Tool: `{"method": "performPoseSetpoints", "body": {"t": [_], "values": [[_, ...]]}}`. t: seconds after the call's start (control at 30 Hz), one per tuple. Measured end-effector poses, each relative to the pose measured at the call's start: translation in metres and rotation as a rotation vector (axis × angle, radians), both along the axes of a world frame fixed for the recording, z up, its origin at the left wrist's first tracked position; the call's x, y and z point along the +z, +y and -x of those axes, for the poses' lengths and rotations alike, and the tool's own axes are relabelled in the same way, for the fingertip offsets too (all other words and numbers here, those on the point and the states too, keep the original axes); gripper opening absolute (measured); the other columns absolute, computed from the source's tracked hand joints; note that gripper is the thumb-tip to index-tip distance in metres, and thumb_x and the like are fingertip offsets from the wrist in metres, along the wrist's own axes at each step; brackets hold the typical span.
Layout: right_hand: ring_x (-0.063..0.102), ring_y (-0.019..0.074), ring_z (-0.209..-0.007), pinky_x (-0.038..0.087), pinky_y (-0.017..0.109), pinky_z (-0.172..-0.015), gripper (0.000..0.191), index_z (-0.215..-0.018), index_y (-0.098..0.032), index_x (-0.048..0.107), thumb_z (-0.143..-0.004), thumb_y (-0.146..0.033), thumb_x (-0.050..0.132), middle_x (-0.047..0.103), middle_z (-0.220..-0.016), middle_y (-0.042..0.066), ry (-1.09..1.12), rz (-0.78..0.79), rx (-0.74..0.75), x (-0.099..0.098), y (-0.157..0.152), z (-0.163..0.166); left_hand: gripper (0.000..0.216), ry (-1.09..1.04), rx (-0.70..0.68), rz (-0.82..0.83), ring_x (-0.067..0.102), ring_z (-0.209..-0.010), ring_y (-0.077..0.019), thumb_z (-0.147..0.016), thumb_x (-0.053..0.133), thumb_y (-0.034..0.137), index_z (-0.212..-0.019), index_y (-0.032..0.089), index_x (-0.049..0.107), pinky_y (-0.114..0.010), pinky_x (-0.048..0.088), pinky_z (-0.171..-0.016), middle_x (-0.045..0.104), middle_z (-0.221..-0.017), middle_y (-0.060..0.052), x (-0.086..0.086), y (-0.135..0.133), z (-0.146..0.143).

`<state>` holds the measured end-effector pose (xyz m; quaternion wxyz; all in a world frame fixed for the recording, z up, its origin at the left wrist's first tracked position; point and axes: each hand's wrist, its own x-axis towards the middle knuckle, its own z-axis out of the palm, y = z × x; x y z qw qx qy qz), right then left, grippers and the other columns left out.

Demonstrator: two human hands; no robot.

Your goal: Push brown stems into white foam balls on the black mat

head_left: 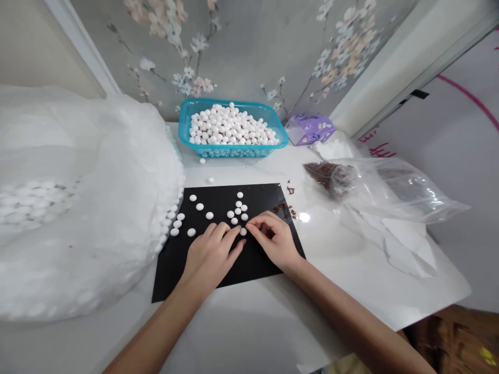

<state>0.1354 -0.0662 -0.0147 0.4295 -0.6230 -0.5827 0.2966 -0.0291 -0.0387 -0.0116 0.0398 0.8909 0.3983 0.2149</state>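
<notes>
A small white ball (243, 231) sits on the black mat (253, 265) between my two hands. My left hand (210, 254) steadies this ball between thumb and index finger. From the right, my right hand (275, 239) meets it with thumb and index finger pinched together; whatever is in the pinch is too small to make out. Just beyond my fingers, several more white balls (237, 211) lie in a loose cluster. Other white balls (199, 206) are scattered on the mat's left side. Small reddish-brown pieces (286, 210) lie at the mat's right edge.
A blue basket (281, 134) heaped with white balls stands at the back. On the left bulges a large translucent sack (89, 218) of balls. To the right lie a clear plastic bag (374, 179) holding brown pieces and a purple packet (310, 129).
</notes>
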Motion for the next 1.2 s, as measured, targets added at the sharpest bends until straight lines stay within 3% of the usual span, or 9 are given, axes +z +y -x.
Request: {"method": "performPoseSetpoints", "body": {"t": [0.27, 0.5, 1.2], "values": [[0.046, 0.0091, -0.057, 0.040, 0.023, -0.053, 0.012, -0.080, -0.020, 0.060, -0.085, -0.026, 0.050, 0.055, -0.078, 0.001, -0.018, -0.012, 0.070, -0.0021, 0.0019, -0.0044, 0.021, -0.013, -0.026, 0.018, 0.055, -0.071, -0.0140, -0.087, 0.049, 0.033, -0.093, 0.019, 0.063, -0.024, 0.040, -0.057, 0.059, -0.077, -0.001, -0.0036, 0.0034, -0.0020], [0.047, 0.0088, -0.054, 0.040, 0.022, -0.050, 0.011, -0.080, -0.019, 0.059, -0.084, -0.027, 0.052, 0.061, -0.076, 0.000, 0.038, 0.038, 0.068, -0.0027, -0.0011, -0.0034, 0.017, -0.018, -0.087, 0.041, 0.055, -0.070, -0.0132, -0.088, 0.047, 0.025, -0.086, 0.017, 0.062, -0.024, 0.042, -0.058, 0.059, -0.076, 0.000, -0.0043, 0.0035, -0.0062], [0.047, 0.0070, -0.052, 0.040, 0.020, -0.048, 0.007, -0.083, -0.020, 0.057, -0.085, -0.018, 0.050, 0.054, -0.077, 0.001, -0.185, -0.109, 0.188, -0.0027, -0.0046, -0.0035, 0.019, -0.088, -0.021, 0.133, 0.054, -0.066, -0.0115, -0.089, 0.045, 0.026, -0.083, 0.019, 0.061, -0.022, 0.037, -0.052, 0.059, -0.073, 0.001, -0.0026, 0.0033, -0.0034]]}}
